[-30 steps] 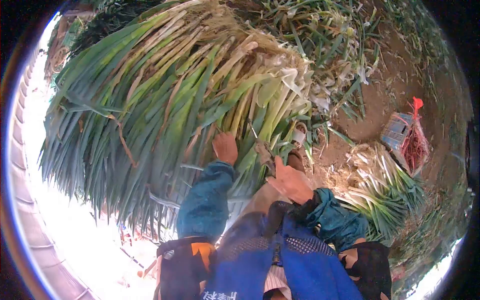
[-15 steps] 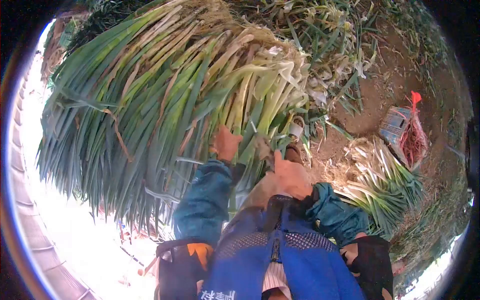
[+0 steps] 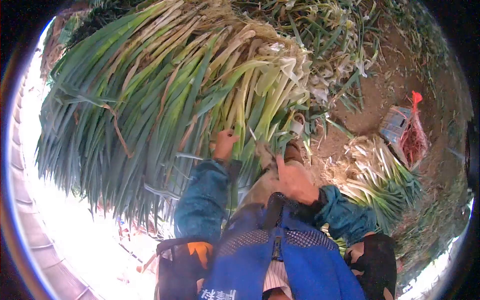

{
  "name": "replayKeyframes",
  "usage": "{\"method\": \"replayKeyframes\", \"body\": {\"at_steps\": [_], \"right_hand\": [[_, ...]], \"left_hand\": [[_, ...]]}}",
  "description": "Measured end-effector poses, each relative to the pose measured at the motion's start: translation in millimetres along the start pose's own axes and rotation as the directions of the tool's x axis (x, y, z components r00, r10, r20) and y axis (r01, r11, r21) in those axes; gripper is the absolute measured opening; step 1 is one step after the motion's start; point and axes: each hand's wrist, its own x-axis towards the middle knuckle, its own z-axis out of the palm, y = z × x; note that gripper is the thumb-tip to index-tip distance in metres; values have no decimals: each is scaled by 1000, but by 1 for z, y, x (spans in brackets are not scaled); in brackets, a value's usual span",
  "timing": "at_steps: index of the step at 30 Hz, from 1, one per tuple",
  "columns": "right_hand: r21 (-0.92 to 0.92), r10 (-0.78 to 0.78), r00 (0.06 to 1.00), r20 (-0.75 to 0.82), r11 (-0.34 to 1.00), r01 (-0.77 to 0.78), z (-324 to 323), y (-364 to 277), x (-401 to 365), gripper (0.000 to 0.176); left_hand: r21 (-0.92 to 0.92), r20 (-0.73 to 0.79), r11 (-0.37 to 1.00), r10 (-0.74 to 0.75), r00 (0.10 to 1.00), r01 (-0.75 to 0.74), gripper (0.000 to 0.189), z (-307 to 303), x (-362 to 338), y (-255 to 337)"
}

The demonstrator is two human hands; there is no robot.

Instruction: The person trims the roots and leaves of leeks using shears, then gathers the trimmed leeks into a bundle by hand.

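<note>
A large heap of long green onions (image 3: 165,95) lies in front of me, white roots to the upper right and dark leaves hanging left. My left hand (image 3: 225,144) is at the heap's near edge, fingers curled at the stalks; it appears closed on a green onion, though the grip is partly hidden. Closer to my body, my right hand (image 3: 296,181) has its index finger stretched forward and the other fingers folded under. What those fingers hold, if anything, is hidden. A thin pale strip (image 3: 252,133) shows between the hands, above a muddy brown shape (image 3: 264,153).
Right of me, a smaller pile of trimmed green onions (image 3: 382,172) lies on bare soil (image 3: 362,117). Behind it are a blue printed box (image 3: 395,122) and a red mesh bag (image 3: 415,140). Loose peelings (image 3: 330,55) cover the ground at the back. Pale straps (image 3: 160,190) show under the leaves.
My left hand's fingers have loosened slightly and turned, staying at almost the same spot. My right hand has shifted a little toward my body and right. The heap looks unchanged.
</note>
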Motion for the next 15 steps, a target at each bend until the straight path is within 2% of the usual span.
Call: {"method": "replayKeyframes", "body": {"at_steps": [2,3,5,7,8,10,11,13,14,15], "right_hand": [[-82,-44,998,39,996,47,10,2,-12,61],[-74,-135,991,-21,988,133,33,15,-11,64],[-30,-165,985,-44,986,164,38,18,-7,65],[51,-46,998,53,998,44,22,3,-6,62],[98,-64,998,-4,993,64,27,8,-1,61],[189,-90,989,-120,976,111,34,13,9,59],[84,-92,994,-63,992,97,29,10,3,59],[-139,-74,996,43,987,80,-16,-19,-12,60],[-153,-47,995,85,986,60,-16,-21,-9,63],[-166,-20,992,127,985,41,-15,-22,-6,65]], "left_hand": [[-222,-8,975,-29,1000,27,30,2,-5,-7],[-265,9,963,-55,998,55,30,1,-4,-14],[-349,40,931,-95,995,103,31,0,2,-22],[-392,76,910,-116,990,137,33,-2,0,-13],[-412,94,898,-127,987,154,33,-4,-1,-9],[-291,53,951,-96,994,107,35,-14,-11,13],[-229,35,970,-76,997,82,36,-17,-15,20],[-258,66,963,-68,995,83,36,-14,-15,7],[-271,82,959,-63,995,83,36,-13,-15,2],[-180,46,983,-38,998,46,36,-13,-18,6]]}}
